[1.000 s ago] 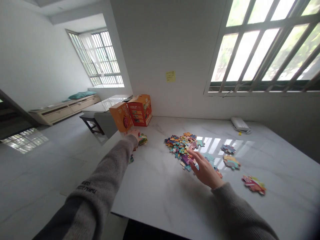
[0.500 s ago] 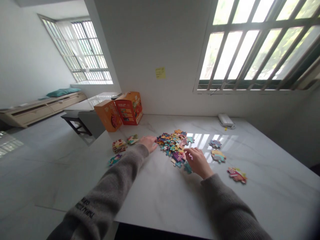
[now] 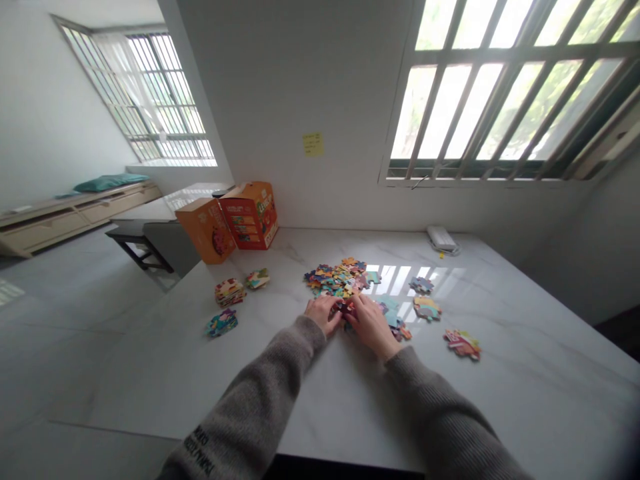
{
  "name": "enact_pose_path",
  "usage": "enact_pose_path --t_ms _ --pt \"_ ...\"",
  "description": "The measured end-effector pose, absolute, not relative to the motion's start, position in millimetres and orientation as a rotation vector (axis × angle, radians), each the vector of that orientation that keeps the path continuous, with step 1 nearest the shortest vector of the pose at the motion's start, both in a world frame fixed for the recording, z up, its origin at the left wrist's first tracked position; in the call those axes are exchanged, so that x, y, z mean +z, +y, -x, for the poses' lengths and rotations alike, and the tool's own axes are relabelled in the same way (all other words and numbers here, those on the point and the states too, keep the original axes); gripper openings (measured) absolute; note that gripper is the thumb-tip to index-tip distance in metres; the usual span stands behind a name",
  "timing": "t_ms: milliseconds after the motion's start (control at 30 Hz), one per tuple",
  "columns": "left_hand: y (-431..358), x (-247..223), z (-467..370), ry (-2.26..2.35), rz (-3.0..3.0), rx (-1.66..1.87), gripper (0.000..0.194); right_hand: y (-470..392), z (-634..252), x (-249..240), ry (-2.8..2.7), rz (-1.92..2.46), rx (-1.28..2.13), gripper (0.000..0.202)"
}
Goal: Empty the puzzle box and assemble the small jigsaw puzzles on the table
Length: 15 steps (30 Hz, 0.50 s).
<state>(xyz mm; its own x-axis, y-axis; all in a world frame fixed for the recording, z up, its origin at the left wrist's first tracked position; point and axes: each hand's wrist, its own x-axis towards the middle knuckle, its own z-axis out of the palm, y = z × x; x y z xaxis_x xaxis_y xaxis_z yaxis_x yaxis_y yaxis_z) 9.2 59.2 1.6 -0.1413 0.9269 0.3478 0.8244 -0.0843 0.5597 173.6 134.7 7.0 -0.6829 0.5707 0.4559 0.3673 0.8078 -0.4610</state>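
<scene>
A loose pile of colourful puzzle pieces lies in the middle of the white marbled table. At its near edge my left hand and my right hand meet, fingers bent around a dark reddish puzzle piece held between them. More pieces lie just right of my right hand, partly covered by it. Left of the pile are a stack of pieces, a light cluster and a teal cluster.
Separate piece groups lie on the right: a bluish one, a yellow-grey one and a red-green one. Orange puzzle boxes stand at the back left. A white device with a cable lies near the wall.
My left hand has moved right, from the pile's left side to its near edge. My right hand has moved slightly left, and both hands now close on a piece. The view has shifted a little.
</scene>
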Motion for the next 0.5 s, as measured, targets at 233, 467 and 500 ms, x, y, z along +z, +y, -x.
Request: enact_pose_path --t_ms 233,467,500 --pt "61.6 9.4 -10.2 1.436 -1.174 1.577 0.039 135.2 -180.5 18.0 -1.929 0.587 1.148 0.027" --pt "63.1 13.6 -5.7 1.425 -1.028 1.671 0.047 130.9 -191.4 33.6 -2.323 0.334 0.489 0.025" --pt "63.0 12.9 -5.9 1.406 -1.04 1.655 0.047 130.7 -192.0 34.0 -2.352 0.308 0.458 0.023"
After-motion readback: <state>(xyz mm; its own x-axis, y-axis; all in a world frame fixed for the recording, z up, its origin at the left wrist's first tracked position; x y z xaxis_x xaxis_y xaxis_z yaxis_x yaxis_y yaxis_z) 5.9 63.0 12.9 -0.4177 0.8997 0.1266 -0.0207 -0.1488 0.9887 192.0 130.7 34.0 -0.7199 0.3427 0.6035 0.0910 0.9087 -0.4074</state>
